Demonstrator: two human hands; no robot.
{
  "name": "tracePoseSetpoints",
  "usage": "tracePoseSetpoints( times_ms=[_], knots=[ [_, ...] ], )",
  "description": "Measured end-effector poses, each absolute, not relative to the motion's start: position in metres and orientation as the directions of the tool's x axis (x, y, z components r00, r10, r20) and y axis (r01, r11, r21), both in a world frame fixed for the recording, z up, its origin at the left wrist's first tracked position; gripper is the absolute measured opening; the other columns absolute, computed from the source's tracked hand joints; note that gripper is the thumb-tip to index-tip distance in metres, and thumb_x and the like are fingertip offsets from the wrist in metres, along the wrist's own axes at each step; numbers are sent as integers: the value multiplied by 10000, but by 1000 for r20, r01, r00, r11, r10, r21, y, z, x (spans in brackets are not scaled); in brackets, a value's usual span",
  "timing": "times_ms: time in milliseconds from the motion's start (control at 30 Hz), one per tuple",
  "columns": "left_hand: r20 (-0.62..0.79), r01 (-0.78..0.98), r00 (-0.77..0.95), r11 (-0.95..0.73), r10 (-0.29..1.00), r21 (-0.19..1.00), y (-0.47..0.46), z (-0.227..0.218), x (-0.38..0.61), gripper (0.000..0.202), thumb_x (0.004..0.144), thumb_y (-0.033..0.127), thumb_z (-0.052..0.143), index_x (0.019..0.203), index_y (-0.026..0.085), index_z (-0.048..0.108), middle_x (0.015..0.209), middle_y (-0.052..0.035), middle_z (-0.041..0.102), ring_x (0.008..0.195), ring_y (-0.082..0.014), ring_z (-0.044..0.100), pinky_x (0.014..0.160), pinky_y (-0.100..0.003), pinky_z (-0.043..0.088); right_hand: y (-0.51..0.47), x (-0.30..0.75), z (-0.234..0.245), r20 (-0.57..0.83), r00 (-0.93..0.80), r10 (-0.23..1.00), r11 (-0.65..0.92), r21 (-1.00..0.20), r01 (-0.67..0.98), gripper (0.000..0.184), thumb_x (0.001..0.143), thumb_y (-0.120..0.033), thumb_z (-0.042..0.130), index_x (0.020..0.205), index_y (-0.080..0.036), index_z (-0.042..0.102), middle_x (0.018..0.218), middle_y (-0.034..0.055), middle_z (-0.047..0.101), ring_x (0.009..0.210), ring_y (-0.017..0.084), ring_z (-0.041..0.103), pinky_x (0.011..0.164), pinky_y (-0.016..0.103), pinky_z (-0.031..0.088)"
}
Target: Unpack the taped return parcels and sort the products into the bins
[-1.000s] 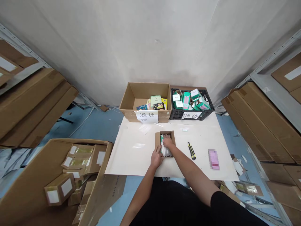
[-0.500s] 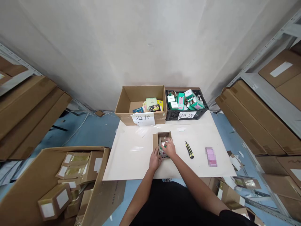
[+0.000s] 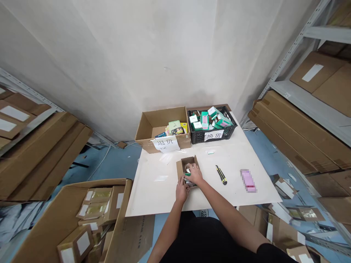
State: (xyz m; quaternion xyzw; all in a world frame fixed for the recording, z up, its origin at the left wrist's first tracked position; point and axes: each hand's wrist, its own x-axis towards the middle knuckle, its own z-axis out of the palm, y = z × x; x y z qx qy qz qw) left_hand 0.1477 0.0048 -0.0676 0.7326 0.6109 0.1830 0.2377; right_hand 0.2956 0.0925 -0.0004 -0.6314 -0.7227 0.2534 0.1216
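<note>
A small open cardboard box (image 3: 182, 165) sits in the middle of the white table (image 3: 236, 193). My right hand (image 3: 195, 174) reaches into it with fingers curled over a green and white packet (image 3: 188, 174) wrapped in clear film. My left hand (image 3: 181, 189) rests closed against the box's near left corner and steadies it. The inside of the box is mostly hidden by my hands.
A yellow and black utility knife (image 3: 221, 174) and a pink item (image 3: 248, 180) lie to the right of the box. At the table's back stand a labelled cardboard box (image 3: 163, 128) and a black crate (image 3: 211, 124) of green packs. Open cartons (image 3: 82, 219) sit low left; shelves flank both sides.
My right hand has drawn back from the far end of the small box toward its near end, gripping the packet. The view has swung a little to the right.
</note>
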Motion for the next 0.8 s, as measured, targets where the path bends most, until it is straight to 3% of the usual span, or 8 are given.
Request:
tracePoseSetpoints(
  times_ms=[167, 267, 333, 400, 500, 667, 800],
  knots=[
    [-71, 824, 158, -92, 985, 559, -3, -63, 154, 149, 742, 57, 714, 781, 197, 745, 1695, -64, 368, 1581, -347, 298, 1253, -532, 355, 76, 314, -8, -89, -175, 980, 89, -593, 800, 784, 822, -385, 775, 1534, -262, 473, 1364, 118, 520, 1284, 297, 533, 1089, 392, 457],
    [-69, 831, 158, -95, 985, 548, -5, -62, 155, 151, 728, 65, 733, 786, 201, 761, 1697, -72, 364, 1577, -356, 305, 1255, -536, 346, 68, 319, -7, -54, -171, 984, 108, -579, 808, 861, 806, -458, 803, 1563, -258, 443, 1386, 136, 508, 1310, 315, 519, 1089, 406, 455],
    [-69, 841, 167, -106, 984, 531, -6, -61, 155, 148, 730, 77, 743, 798, 205, 769, 1691, -71, 377, 1576, -353, 308, 1255, -540, 342, 65, 319, -4, -53, -198, 979, 135, -557, 819, 780, 798, -527, 807, 1481, -266, 537, 1379, 136, 533, 1303, 324, 526, 1092, 419, 442],
    [-86, 859, 170, -105, 982, 500, -6, -59, 156, 127, 745, 98, 749, 811, 205, 773, 1686, -68, 389, 1573, -350, 312, 1246, -542, 350, 65, 317, 2, -89, -220, 972, 142, -524, 840, 669, 781, -582, 806, 1334, -245, 633, 1324, 135, 588, 1261, 332, 549, 1072, 427, 443],
    [-131, 884, 176, -98, 976, 457, -4, -54, 156, 92, 774, 128, 739, 828, 193, 777, 1696, -77, 373, 1575, -353, 304, 1228, -516, 368, 71, 306, 13, -196, -210, 958, 97, -468, 878, 626, 750, -580, 814, 1218, -196, 655, 1241, 144, 651, 1195, 336, 591, 1004, 416, 473],
    [-149, 877, 221, -130, 964, 462, 2, -45, 139, 245, 784, 89, 657, 952, 204, 794, 1693, -77, 381, 1567, -361, 318, 1233, -518, 342, 74, 274, 17, -321, -167, 932, 28, -397, 918, 712, 701, -521, 840, 1274, -164, 617, 1305, 182, 646, 1187, 357, 625, 949, 406, 500],
    [-152, 875, 256, -162, 954, 457, 8, -39, 109, 259, 793, 70, 626, 932, 212, 791, 1681, -54, 402, 1560, -349, 322, 1177, -514, 411, 65, 245, 4, -270, -29, 962, -96, -437, 895, 595, 834, -495, 720, 1329, -186, 605, 1363, 169, 624, 1222, 329, 621, 993, 390, 490]
  ],
)
